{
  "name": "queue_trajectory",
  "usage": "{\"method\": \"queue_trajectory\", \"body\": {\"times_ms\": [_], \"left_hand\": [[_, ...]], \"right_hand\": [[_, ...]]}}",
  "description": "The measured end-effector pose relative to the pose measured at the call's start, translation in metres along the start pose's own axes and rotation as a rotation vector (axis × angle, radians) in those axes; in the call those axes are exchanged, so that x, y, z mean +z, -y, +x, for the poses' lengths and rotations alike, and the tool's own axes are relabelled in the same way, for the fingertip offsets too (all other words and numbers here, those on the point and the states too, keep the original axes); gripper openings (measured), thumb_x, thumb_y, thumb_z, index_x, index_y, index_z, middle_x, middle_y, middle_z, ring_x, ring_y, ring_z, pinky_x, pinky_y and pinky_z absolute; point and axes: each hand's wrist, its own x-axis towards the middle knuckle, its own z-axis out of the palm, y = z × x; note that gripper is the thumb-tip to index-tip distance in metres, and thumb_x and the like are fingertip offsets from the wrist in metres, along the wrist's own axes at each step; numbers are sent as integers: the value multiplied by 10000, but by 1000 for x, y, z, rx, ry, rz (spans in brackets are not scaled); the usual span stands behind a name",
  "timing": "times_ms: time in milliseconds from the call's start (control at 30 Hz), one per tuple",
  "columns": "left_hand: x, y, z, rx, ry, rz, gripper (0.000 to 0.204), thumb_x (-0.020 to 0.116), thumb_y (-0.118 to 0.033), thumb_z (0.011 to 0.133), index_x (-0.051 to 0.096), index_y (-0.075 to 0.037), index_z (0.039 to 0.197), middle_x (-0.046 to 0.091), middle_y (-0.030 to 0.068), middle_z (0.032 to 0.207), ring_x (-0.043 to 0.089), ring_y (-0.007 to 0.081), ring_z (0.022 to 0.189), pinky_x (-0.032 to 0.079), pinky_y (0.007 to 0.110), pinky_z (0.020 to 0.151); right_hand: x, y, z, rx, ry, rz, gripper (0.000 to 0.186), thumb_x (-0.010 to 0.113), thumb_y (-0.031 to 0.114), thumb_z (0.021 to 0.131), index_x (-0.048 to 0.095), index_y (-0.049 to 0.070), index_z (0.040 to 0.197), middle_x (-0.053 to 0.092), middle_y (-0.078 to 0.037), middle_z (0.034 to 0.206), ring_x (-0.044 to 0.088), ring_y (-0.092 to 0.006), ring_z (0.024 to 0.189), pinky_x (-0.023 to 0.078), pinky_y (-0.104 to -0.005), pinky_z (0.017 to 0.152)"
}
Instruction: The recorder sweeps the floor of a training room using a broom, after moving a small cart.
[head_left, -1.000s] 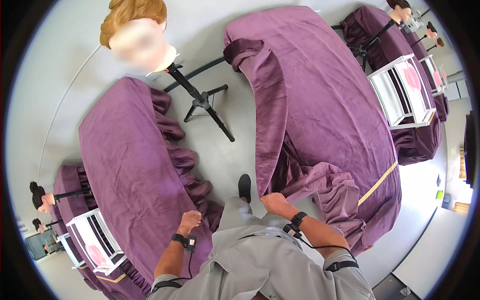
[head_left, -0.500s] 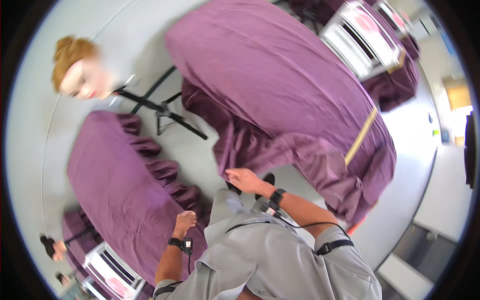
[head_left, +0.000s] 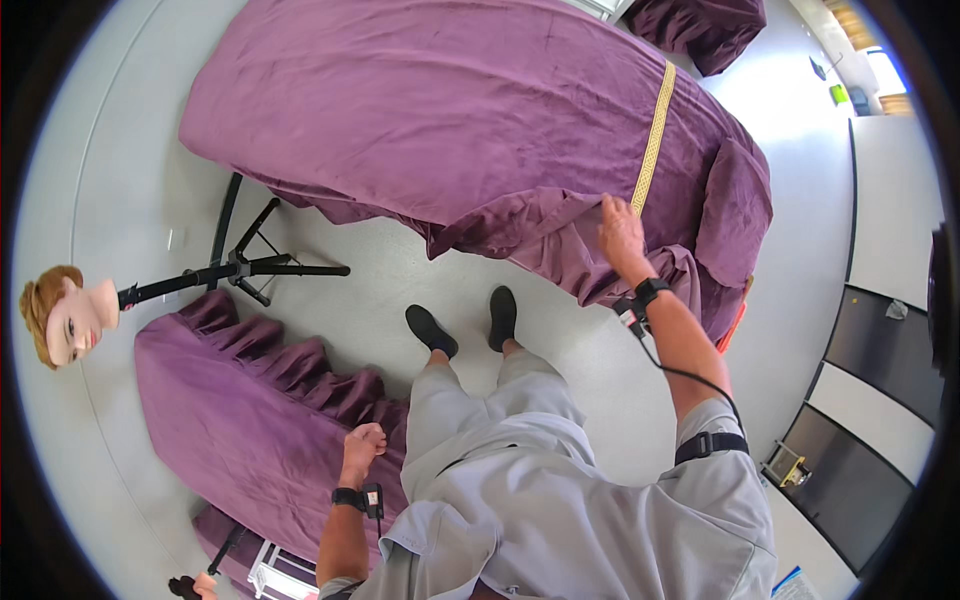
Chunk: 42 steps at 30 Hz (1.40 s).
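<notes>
1. Since the earlier frame my view has swung right: the mannequin head has slid out to 9 o'clock, and my right hand has travelled from the hanging skirt folds up to the table's top edge.
2. The purple tablecloth covers the long table from 11 to 2 o'clock; my right hand rests on its draped edge, just beside the gold ribbon band at 1 o'clock.
3. Right fingers lie spread flat on the cloth, possibly pinching a fold; the fisheye bend leaves me unsure.
4. My left hand is curled into a loose fist at 7 o'clock, holding nothing that I can see, against the pleated skirt of a second purple-draped table.
5. I judge the fabric soft, limp and fairly heavy, with a velvety nap that grips rather than slips. It will sag and bunch, so the hemmed edge near the ribbon looks the firmest hold.
</notes>
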Motion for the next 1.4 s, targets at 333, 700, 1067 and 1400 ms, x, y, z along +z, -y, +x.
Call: {"method": "queue_trajectory", "body": {"times_ms": [333,700,1067,1400], "left_hand": [[38,-50,-19,-7,-13,133,257,598,-179,898,620,17,1063,646,66,855,616,126,709,523,254,627],[49,-94,13,61,42,195,268,586,-157,894,606,19,1095,646,79,880,620,131,728,526,258,632],[45,-93,16,70,41,200,223,589,-128,879,621,4,1055,639,52,850,604,115,701,515,247,613],[44,-89,-5,168,6,81,240,609,-154,852,631,4,1032,643,55,864,605,118,711,510,247,615]], "right_hand": [[46,-40,-19,-59,115,299,146,539,200,797,578,63,827,608,-151,820,597,-353,756,485,-448,647],[85,22,-250,40,569,326,302,607,255,788,657,73,1023,651,-144,957,618,-328,900,498,-402,809],[91,-22,-287,290,631,534,257,580,255,811,684,38,902,665,-175,929,633,-342,874,511,-411,782],[83,-39,-267,25,469,699,180,551,138,798,630,-7,730,628,-149,697,630,-214,564,511,-338,571]]}}
